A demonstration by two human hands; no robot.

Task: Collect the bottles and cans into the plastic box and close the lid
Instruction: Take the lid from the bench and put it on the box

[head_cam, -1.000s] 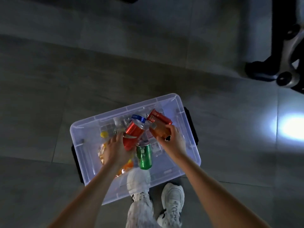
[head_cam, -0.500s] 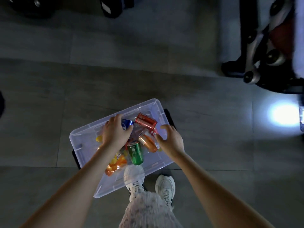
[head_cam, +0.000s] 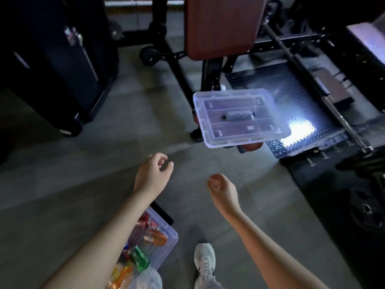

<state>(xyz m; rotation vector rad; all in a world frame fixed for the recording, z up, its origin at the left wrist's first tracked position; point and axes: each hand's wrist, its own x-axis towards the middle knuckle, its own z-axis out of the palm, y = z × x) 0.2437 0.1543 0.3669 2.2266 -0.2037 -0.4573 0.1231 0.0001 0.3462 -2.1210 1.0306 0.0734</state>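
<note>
The clear plastic box [head_cam: 169, 243] sits on the floor at the bottom left, partly hidden by my left forearm. Inside it I see a green can [head_cam: 140, 258], an orange bottle [head_cam: 156, 237], a red can [head_cam: 143, 220] and other drinks. The clear lid [head_cam: 239, 117] lies further off on the floor, by the foot of a bench. My left hand [head_cam: 153, 176] and my right hand [head_cam: 223, 189] hover over bare floor between box and lid. Both have loosely curled fingers and hold nothing.
A black suitcase [head_cam: 52, 59] stands at the left. A red-padded bench on a black frame [head_cam: 220, 28] stands behind the lid. Dark metal equipment and a bright light patch [head_cam: 298, 130] fill the right. My white shoe [head_cam: 205, 261] is beside the box.
The view has swung up from the box toward the lid. Both hands have left the cans in the box and now hang empty above the floor.
</note>
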